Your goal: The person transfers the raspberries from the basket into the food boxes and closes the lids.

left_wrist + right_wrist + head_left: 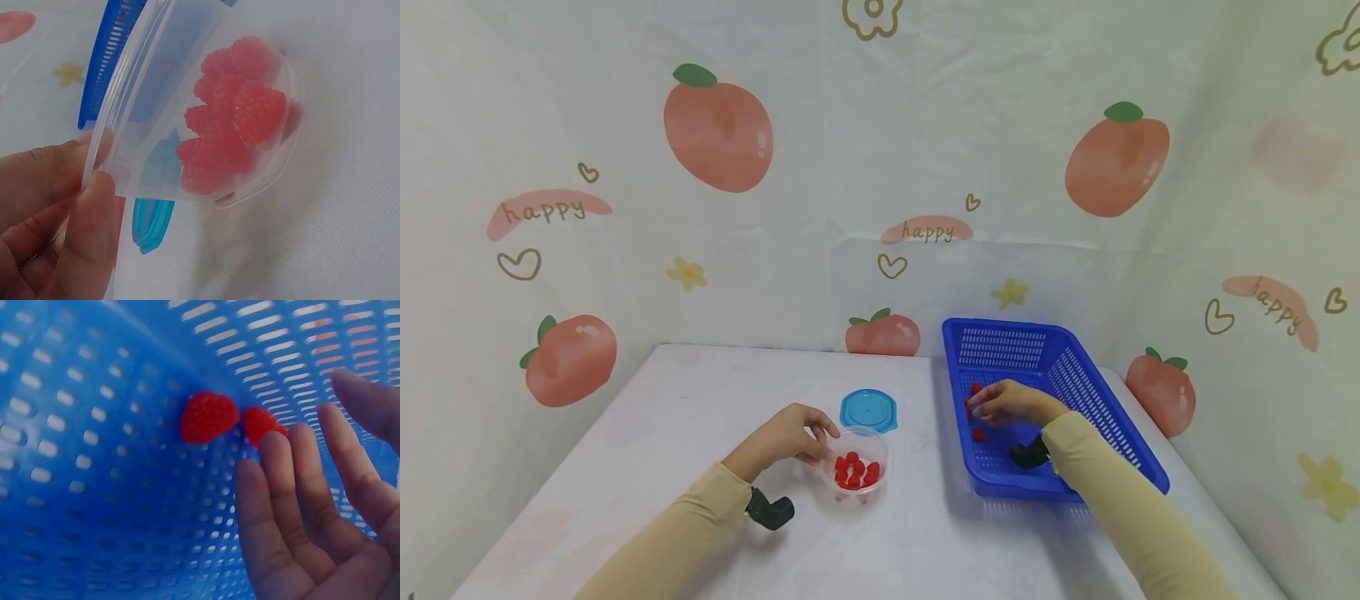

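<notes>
At its rim, a clear plastic tub (882, 457) is pinched between the thumb and fingers of my left hand (790, 437). Several red raspberries (219, 119) lie on the tub's bottom. My right hand (1015, 402) reaches inside the blue basket (1000, 483), its fingers loosely extended and nothing held between them. Red raspberries rest along the basket's left side; the right wrist view shows one raspberry (209, 417) a little way from the fingers. Another raspberry (261, 425) is right at the fingertips and partly covered by them.
Just behind the tub, a blue lid (868, 410) lies flat on the white tabletop (752, 383). The slotted walls of the basket rise around my right hand. A printed cloth backdrop (820, 167) stands behind and at both sides.
</notes>
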The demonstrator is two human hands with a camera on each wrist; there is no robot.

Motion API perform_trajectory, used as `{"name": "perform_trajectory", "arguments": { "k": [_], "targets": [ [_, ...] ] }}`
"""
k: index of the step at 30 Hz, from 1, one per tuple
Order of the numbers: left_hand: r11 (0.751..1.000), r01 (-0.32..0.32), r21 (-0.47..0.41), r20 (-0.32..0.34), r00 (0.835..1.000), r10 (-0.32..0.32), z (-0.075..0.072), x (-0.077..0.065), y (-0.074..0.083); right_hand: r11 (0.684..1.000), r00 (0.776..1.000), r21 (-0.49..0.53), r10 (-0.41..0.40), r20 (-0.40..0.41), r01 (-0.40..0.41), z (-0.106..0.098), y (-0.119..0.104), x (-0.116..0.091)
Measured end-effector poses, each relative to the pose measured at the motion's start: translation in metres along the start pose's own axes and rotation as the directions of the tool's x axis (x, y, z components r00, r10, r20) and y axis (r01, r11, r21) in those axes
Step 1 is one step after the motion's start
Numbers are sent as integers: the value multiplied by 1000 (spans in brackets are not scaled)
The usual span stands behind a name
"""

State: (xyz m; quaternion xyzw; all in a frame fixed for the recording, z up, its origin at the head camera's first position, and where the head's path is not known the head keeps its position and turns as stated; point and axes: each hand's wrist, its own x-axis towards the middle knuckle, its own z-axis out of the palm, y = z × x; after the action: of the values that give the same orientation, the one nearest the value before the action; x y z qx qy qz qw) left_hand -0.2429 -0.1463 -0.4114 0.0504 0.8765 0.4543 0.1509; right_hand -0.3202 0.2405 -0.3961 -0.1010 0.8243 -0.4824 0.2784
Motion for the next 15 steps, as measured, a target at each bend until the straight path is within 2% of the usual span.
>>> {"name": "perform_trajectory", "arguments": {
  "k": [5,10,15],
  "targets": [
    [1000,0,7,1,1000,0,0,0,0,996,997,-66,69,24,-68,2,1,-1],
    [1000,-1,2,7,1000,1,0,1,-1,979,986,-121,165,-3,-164,5,2,1],
    [1000,-3,0,7,1000,3,0,2,-1,963,977,-165,214,-15,-214,9,3,2]
  ]
}}
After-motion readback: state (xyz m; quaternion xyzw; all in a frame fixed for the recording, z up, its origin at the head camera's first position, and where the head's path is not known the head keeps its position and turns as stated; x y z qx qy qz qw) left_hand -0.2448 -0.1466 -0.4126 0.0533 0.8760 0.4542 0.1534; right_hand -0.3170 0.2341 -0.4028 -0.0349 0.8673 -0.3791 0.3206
